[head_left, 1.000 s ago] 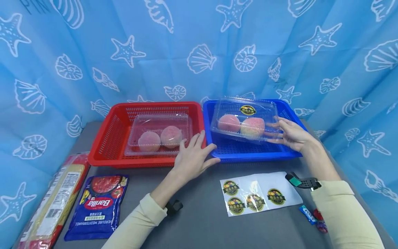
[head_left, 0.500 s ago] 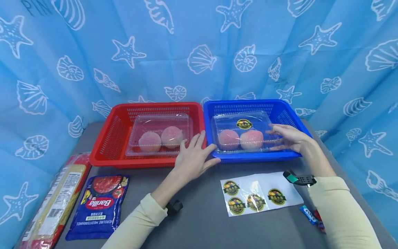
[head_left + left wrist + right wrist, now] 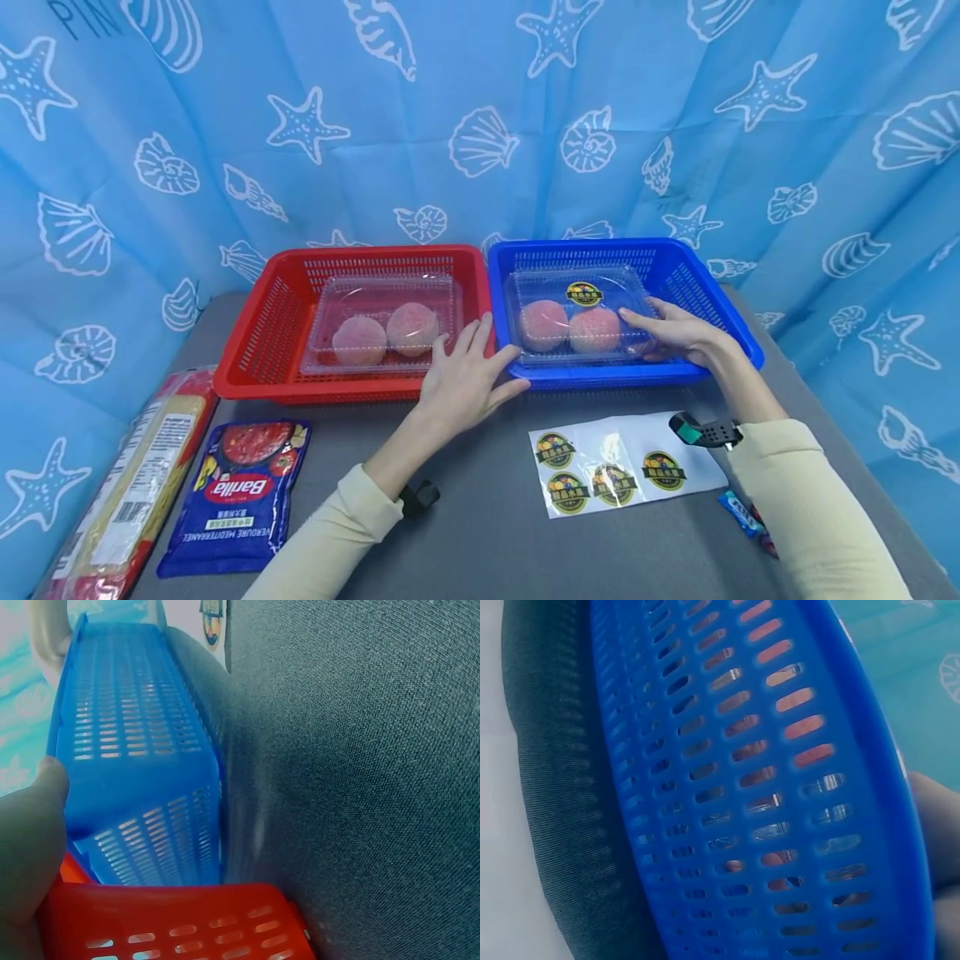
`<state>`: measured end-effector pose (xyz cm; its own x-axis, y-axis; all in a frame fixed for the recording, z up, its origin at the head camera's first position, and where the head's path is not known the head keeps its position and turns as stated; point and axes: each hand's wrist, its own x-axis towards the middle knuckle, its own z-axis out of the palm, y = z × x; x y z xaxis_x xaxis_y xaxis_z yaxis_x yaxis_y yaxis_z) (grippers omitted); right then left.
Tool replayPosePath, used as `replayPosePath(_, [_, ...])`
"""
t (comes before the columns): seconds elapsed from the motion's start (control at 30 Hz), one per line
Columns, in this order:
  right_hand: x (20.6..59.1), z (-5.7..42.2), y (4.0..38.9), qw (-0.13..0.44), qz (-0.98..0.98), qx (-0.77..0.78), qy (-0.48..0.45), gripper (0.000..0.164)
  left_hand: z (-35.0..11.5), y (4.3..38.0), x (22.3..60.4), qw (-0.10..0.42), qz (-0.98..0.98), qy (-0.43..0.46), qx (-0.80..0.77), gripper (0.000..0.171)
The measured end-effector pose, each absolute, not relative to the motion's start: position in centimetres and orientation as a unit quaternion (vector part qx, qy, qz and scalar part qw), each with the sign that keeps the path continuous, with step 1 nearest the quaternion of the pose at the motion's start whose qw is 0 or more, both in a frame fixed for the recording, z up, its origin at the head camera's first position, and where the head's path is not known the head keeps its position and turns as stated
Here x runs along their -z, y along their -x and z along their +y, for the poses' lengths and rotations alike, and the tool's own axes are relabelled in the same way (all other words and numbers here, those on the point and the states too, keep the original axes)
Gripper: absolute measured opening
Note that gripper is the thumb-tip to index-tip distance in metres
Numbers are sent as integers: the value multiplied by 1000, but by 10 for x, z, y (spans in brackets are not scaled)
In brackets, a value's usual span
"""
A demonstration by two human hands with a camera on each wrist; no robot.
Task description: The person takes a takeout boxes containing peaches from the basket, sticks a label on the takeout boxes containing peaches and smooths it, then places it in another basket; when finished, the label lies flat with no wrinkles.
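Observation:
In the head view my left hand (image 3: 463, 379) rests across the neighbouring rims of the red basket (image 3: 322, 390) and blue basket (image 3: 622, 383), fingers spread. One clear lidded box (image 3: 390, 292) with two pink peaches lies in the red basket. A similar clear box (image 3: 615, 283), bearing a round black-and-gold sticker (image 3: 584, 293) on its lid, lies in the blue basket with two peaches (image 3: 595, 331). My right hand (image 3: 678, 332) touches this box's right end, one finger extended over the lid. The right wrist view shows mainly the blue basket's slotted wall (image 3: 780, 825), hiding most of that hand.
A sheet of round stickers (image 3: 622, 462) lies in front of the blue basket. Small wrapped candies (image 3: 741, 513) sit by the right sleeve. At left lie a blue Barilla pouch (image 3: 236, 500) and a long pasta pack (image 3: 138, 483). A blue shell-print curtain (image 3: 480, 100) hangs behind.
The stickered box has come down from a tilt above the blue basket to lie inside it, then shifted slightly left and back. My right hand moved with it; the left stayed put.

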<state>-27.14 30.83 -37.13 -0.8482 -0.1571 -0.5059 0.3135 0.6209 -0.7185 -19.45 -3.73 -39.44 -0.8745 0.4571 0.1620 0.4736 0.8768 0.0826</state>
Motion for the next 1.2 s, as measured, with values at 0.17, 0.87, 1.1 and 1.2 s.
replayPosePath(0.17, [371,307,268,254,864,431,-56,111,-37,194,394,67,-966,241,69,61])
replayPosePath(0.87, [354,296,238,95,952,291,-4,86,-53,189,380,41,-953,220,205,70])
replayPosePath(1.1, [344,298,217,37,958,282,33,66,-98,184,366,78,-948,179,250,76])
replayPosePath(1.2, [341,298,204,22,957,284,52,60,-126,182,362,96,-945,163,267,81])
